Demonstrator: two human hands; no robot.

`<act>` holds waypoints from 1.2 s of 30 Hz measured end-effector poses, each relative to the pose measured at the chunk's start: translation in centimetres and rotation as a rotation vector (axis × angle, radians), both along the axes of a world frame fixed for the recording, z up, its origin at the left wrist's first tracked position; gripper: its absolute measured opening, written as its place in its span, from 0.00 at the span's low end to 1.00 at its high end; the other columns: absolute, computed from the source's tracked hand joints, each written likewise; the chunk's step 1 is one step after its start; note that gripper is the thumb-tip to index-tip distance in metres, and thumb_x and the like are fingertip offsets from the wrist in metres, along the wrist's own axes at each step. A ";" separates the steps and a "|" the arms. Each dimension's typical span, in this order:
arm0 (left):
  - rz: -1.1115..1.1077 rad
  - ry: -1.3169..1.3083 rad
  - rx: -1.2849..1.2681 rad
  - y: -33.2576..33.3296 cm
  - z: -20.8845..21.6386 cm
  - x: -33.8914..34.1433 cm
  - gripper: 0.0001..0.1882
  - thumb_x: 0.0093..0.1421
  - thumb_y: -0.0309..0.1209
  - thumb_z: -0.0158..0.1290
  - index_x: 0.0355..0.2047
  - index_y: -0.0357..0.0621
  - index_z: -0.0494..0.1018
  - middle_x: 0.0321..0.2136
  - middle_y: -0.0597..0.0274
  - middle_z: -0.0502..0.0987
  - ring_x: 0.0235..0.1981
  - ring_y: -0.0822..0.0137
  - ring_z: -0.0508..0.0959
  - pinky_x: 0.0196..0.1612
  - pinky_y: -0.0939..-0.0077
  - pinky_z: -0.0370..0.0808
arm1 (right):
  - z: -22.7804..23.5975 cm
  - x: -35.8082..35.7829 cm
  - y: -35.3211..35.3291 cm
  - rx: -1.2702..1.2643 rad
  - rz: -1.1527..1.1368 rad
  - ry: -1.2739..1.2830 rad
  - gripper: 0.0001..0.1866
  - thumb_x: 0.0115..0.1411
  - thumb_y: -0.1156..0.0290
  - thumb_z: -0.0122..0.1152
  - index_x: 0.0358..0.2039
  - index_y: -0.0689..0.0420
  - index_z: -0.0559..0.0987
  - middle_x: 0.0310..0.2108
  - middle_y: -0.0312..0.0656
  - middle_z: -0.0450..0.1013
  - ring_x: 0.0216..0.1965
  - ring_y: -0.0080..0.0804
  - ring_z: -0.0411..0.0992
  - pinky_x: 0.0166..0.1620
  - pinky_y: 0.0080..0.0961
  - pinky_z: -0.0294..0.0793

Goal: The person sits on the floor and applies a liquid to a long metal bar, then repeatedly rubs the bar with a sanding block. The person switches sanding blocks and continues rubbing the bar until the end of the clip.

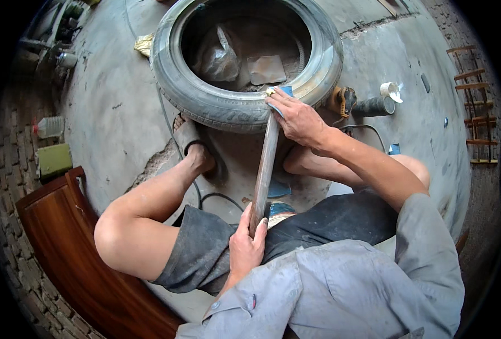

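A long, narrow wooden bar (266,161), greyish brown, slants from my lap up to the near rim of a worn grey tyre (216,101) lying flat on the floor. My left hand (246,243) is wrapped round the bar's lower end, close to my shorts. At the upper end my right hand (301,121) presses a folded piece of blue sandpaper (287,90) over the bar, fingers closed on it. The bar's far tip is hidden under that hand and the sandpaper.
Inside the tyre lie a clear plastic bag (221,61) and a flat pale piece (266,69). An orange-and-black power tool (345,101), a dark cylinder (374,106) and a tape roll (391,91) sit right. A varnished wooden panel (86,243) lies left. Cables cross the concrete floor.
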State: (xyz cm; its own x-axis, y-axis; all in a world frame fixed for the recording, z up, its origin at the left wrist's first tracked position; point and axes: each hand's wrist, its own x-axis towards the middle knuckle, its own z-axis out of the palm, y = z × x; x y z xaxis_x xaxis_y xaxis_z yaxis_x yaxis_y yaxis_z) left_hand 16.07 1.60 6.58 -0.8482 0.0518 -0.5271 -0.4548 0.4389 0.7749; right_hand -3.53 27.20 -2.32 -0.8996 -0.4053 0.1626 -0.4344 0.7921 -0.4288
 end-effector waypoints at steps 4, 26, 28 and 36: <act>0.014 -0.082 0.036 -0.1 0.5 -0.8 0.26 0.69 0.33 0.57 0.65 0.43 0.70 0.47 0.38 0.83 0.50 0.45 0.84 0.52 0.61 0.79 | -0.3 -0.5 0.4 -0.015 0.042 0.011 0.22 0.65 0.73 0.60 0.58 0.67 0.75 0.59 0.59 0.73 0.66 0.57 0.68 0.66 0.45 0.73; 0.133 -0.187 0.252 -0.7 -0.5 -0.5 0.23 0.70 0.32 0.58 0.63 0.37 0.72 0.34 0.68 0.78 0.30 0.78 0.73 0.32 0.81 0.70 | 4.3 2.2 -0.3 0.093 0.236 -0.020 0.33 0.46 0.76 0.67 0.57 0.58 0.78 0.63 0.50 0.73 0.67 0.51 0.69 0.68 0.46 0.71; 0.186 -0.264 0.377 -0.8 -0.7 -0.3 0.24 0.70 0.33 0.58 0.64 0.38 0.72 0.28 0.72 0.73 0.24 0.81 0.67 0.24 0.83 0.61 | 3.4 3.9 -0.3 0.107 0.227 0.036 0.33 0.47 0.78 0.65 0.59 0.60 0.78 0.63 0.52 0.73 0.67 0.51 0.70 0.69 0.48 0.70; 0.193 -0.406 0.352 -1.1 0.7 -1.8 0.25 0.71 0.35 0.57 0.65 0.37 0.72 0.26 0.70 0.73 0.25 0.79 0.68 0.29 0.81 0.67 | 3.3 5.0 -1.9 -0.047 0.094 0.006 0.31 0.50 0.80 0.61 0.58 0.67 0.77 0.59 0.58 0.75 0.66 0.57 0.70 0.68 0.45 0.69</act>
